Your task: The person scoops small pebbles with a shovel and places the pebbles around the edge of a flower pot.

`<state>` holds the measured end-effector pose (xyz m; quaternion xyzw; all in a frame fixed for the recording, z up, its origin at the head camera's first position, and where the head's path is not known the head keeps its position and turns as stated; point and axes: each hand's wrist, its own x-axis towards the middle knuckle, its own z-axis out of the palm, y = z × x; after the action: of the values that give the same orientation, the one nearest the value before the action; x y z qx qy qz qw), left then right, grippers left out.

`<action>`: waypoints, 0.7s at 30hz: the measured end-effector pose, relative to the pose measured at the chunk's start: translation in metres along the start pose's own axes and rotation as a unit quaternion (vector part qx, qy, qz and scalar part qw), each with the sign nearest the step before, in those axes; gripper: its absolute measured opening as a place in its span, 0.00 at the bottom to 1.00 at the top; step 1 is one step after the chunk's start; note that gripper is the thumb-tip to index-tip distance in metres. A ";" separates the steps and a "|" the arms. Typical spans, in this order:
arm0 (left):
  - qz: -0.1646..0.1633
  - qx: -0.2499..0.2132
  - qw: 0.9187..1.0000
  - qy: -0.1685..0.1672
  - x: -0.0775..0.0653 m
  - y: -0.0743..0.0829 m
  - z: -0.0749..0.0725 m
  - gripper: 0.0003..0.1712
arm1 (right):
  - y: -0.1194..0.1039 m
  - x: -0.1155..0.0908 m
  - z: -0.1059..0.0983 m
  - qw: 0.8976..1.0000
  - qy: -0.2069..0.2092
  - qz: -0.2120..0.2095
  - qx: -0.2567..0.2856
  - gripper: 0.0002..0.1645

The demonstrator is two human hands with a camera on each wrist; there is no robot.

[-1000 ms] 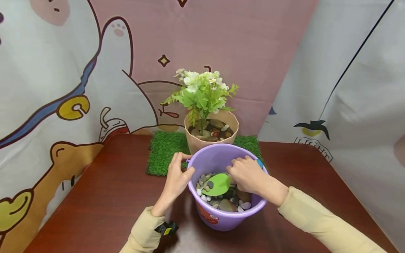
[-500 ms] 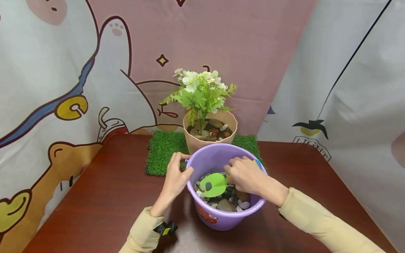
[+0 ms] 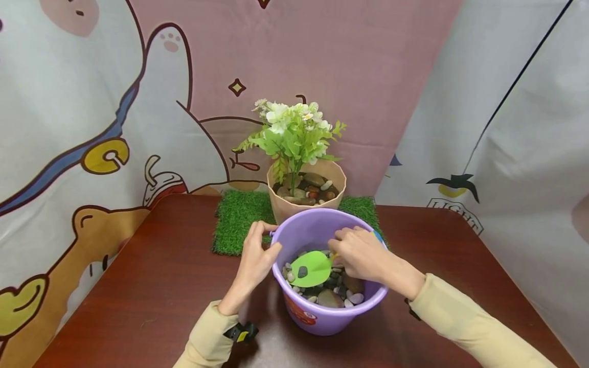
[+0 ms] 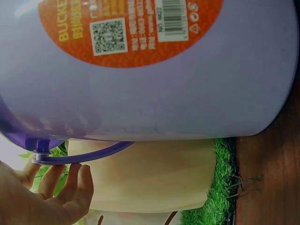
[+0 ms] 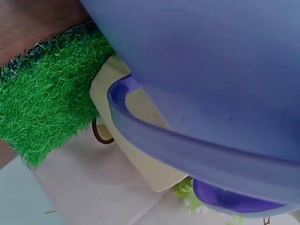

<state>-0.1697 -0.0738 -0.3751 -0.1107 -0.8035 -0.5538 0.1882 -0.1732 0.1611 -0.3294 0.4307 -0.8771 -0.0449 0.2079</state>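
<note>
A purple bucket (image 3: 306,221) stands in the middle of the table, with pebbles and larger stones (image 3: 329,298) inside. My left hand (image 3: 256,255) holds its left rim at the handle joint; the left wrist view shows the fingers against the purple handle (image 4: 93,155). My right hand (image 3: 361,255) reaches into the bucket and grips a toy shovel (image 3: 317,266) with a flat green blade, a yellow neck and a blue handle end. The blade lies over the pebbles, with a dark grey pebble-like patch on it. The right wrist view shows the bucket's outside (image 5: 211,70), not the fingers.
Just behind the bucket, a beige pot (image 3: 290,207) holds stones and a white-flowered plant (image 3: 294,135). It stands on an artificial grass mat (image 3: 234,225) on the brown table (image 3: 175,286). A printed cloth backdrop (image 3: 363,92) hangs behind.
The green blade has shifted slightly left and turned flatter in the bucket, and a small tan pebble no longer shows on it. My left hand stays at the rim.
</note>
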 end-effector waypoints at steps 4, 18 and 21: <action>-0.004 0.000 1.000 -0.004 0.000 0.001 0.000 0.18 | 0.006 -0.001 -0.003 0.999 0.008 -0.011 0.033 0.11; -0.007 0.004 1.000 -0.006 0.000 0.002 -0.001 0.18 | 0.028 -0.004 -0.016 0.988 -0.013 -0.014 0.156 0.07; -0.006 0.004 1.000 -0.005 0.000 0.003 -0.001 0.18 | 0.031 -0.005 -0.018 0.985 -0.012 -0.015 0.171 0.06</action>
<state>-0.1686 -0.0737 -0.3727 -0.1081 -0.8072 -0.5513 0.1812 -0.1861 0.1863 -0.3071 0.4725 -0.8677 0.0973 0.1198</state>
